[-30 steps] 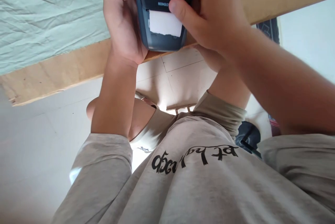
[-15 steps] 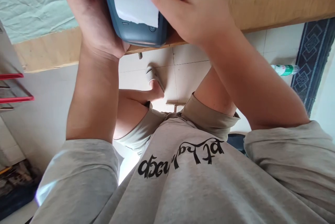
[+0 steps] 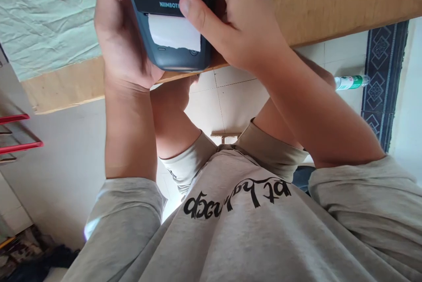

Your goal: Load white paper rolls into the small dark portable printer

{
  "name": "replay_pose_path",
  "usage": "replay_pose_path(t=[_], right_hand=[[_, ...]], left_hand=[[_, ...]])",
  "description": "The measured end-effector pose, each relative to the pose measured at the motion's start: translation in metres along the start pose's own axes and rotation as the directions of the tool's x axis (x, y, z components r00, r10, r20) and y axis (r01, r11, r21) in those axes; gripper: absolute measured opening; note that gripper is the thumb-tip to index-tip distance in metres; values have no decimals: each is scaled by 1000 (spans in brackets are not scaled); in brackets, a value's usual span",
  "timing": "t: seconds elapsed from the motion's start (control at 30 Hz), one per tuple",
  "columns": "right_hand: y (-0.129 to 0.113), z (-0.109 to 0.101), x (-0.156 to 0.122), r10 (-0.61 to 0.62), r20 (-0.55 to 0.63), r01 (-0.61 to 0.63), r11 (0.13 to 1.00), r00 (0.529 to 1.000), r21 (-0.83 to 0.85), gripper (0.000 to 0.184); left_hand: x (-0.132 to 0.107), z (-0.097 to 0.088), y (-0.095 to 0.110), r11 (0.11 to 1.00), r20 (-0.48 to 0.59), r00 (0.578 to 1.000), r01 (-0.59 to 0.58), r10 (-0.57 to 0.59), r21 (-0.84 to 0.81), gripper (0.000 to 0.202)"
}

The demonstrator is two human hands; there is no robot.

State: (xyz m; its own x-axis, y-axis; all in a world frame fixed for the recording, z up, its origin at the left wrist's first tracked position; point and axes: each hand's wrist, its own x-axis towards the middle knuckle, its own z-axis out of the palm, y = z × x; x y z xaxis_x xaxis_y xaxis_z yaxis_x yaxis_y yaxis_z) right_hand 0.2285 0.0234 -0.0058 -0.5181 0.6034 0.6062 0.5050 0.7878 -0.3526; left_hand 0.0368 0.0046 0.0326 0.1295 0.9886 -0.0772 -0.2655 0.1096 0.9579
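A dark blue-grey label printer (image 3: 178,60) marked NIIMBOT is held between my two hands at the top of the view, its upper end cut off by the frame. White paper (image 3: 174,31) with a torn lower edge sticks out of its slot. My left hand (image 3: 123,40) cups the printer's left side and underside; most of its fingers are hidden. On the other side my right hand (image 3: 237,23) grips the casing, its thumb lying over the front cover beside the lettering and the paper's upper right corner.
Behind the printer is a wooden table edge (image 3: 316,14) with a wrinkled pale green cloth (image 3: 49,18) on top. A plastic bottle (image 3: 351,82) lies on the tiled floor at the right, by a dark patterned border. Red-edged racks (image 3: 21,147) stand at the left.
The printer and both hands sit slightly lower in view, showing more of the front cover. My left leg has shifted, the foot now mostly hidden under the table edge.
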Motion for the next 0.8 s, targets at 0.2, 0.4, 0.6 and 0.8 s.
replay_pose_path(t=[0.2, 0.4, 0.6, 0.8], right_hand=[[-5, 8, -3, 13, -241, -26, 998, 971, -51, 56], [-24, 3, -1, 137, -156, -130, 990, 978, 54, 54], [-42, -13, -1, 235, -46, -230, 969, 971, 93, 58], [-45, -11, 0, 320, -12, -312, 931, 947, 189, 56]], left_hand=[[-3, 7, 3, 952, 360, 924, 217, -128, -218, 78], [-2, -1, 1, 931, 233, 969, 161, -86, -328, 51], [-1, -4, -2, 956, 134, 988, 116, -82, -268, 44], [5, -7, -16, 985, 50, 999, -2, 11, -172, 43]])
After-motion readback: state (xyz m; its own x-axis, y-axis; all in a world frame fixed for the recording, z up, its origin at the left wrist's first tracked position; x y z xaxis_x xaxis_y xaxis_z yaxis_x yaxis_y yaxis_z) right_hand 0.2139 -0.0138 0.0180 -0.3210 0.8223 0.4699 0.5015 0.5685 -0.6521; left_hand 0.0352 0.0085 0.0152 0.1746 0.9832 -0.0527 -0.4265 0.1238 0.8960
